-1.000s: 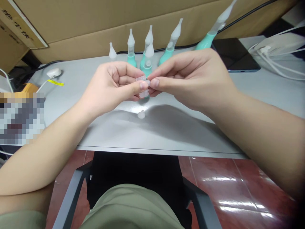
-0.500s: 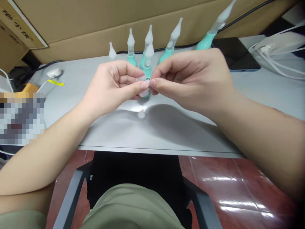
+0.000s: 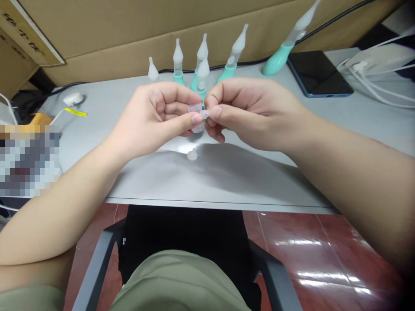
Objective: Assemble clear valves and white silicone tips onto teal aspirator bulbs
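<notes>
My left hand (image 3: 158, 116) pinches a short translucent plastic tube (image 3: 195, 108) between thumb and fingers, above the desk. At its right side, a small whitish plug-like piece (image 3: 205, 114) sits between that tube and the closed thumb and forefinger of my right hand (image 3: 246, 112). Whether the piece is seated in the tube cannot be made out. Just behind my hands stands a nasal aspirator (image 3: 201, 91) with a green bulb and white tip, partly hidden. On the desk in front lies a small round white piece (image 3: 192, 154).
Several more nasal aspirators (image 3: 178, 65) line the back of the desk, one leaning (image 3: 280, 58) at the right. A loose white nozzle tip (image 3: 153, 70) stands at left. A dark phone (image 3: 319, 73), white cables (image 3: 369, 80) and a white plug (image 3: 73, 99) lie around.
My right hand has shifted slightly right and lower, and its lower fingers have uncurled a little. The tube in my left hand has moved slightly right, and the small whitish piece shows more.
</notes>
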A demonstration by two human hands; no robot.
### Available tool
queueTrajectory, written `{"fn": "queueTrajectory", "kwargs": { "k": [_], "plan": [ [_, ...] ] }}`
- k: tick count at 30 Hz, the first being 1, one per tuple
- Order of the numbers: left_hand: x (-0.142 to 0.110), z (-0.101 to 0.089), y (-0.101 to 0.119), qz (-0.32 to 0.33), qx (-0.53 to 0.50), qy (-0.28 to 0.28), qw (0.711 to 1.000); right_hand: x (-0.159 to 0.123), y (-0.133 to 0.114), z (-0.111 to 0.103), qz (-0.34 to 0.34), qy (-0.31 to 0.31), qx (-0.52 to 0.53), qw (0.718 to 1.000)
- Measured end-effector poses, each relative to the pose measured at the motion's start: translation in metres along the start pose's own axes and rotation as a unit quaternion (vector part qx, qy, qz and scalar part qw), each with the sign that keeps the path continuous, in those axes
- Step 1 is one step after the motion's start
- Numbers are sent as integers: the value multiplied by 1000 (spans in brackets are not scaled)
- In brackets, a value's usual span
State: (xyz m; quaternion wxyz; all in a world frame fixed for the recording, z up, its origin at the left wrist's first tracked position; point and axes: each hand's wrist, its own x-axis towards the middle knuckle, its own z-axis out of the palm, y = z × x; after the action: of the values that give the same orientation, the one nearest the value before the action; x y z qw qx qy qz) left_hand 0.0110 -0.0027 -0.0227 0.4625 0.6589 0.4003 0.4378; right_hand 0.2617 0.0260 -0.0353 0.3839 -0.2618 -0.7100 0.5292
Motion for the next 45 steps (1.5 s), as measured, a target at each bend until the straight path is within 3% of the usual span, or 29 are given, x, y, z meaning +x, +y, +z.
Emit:
{"fn": "queueTrajectory", "kwargs": {
  "k": [12, 25, 34, 40, 45],
  "plan": [
    [4, -4, -11, 63, -16, -45, 997, 4, 8, -9, 16, -51, 57, 997],
    [9, -3, -9, 4, -58, -44, 997, 4, 7, -3, 29, -9, 58, 998],
    [9, -7, -13, 8, -42, -78, 996, 3, 3, -1, 60, -21, 79, 995],
    [8, -5, -15, 15, 24, -12, 1000, -1, -3, 1, 10, 35, 45, 998],
    [7, -4, -14, 33, 39, -6, 999, -4, -5, 5, -11, 99, -1, 995]
  ]
}}
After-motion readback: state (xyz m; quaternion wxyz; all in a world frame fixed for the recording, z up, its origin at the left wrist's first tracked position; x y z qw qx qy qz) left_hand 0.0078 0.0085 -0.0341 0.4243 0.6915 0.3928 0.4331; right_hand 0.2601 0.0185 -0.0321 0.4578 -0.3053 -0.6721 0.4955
